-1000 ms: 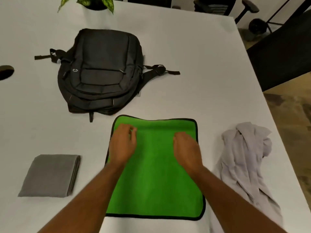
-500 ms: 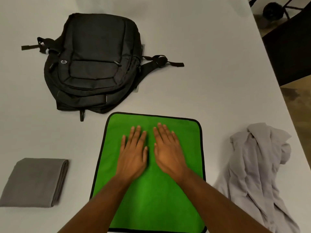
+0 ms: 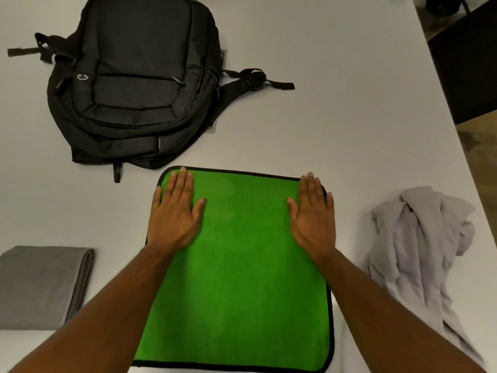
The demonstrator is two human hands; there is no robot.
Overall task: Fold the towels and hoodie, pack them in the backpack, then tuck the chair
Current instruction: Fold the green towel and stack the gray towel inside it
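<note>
- Green microfibre towel with black piped edging (image 3: 242, 265) lies spread flat on the white table (image 3: 349, 103), square in front of the person and just below the closed black fabric backpack (image 3: 134, 82).
- Left hand (image 3: 174, 214) lies flat at the far left corner, fingers straight and together; right hand (image 3: 313, 219) lies flat at the far right corner in the same way. Neither grips the cloth; both press it down, wide apart.
- To my eye the step is smoothing before the fold, so the palms should sweep outward and toward the near edge, pushing out any ripples.
- For a clean fold, I would pinch both far corners and bring them to the near corners, matching the black piping edge to edge.
- Near corners sit low in the view and partly behind the forearms, so I cannot say whether they lie flat.
- Folded grey towel (image 3: 43, 286) waits at the left; crumpled pale grey hoodie (image 3: 419, 254) lies at the right, just beside the green cloth, and should stay clear of the fold.
</note>
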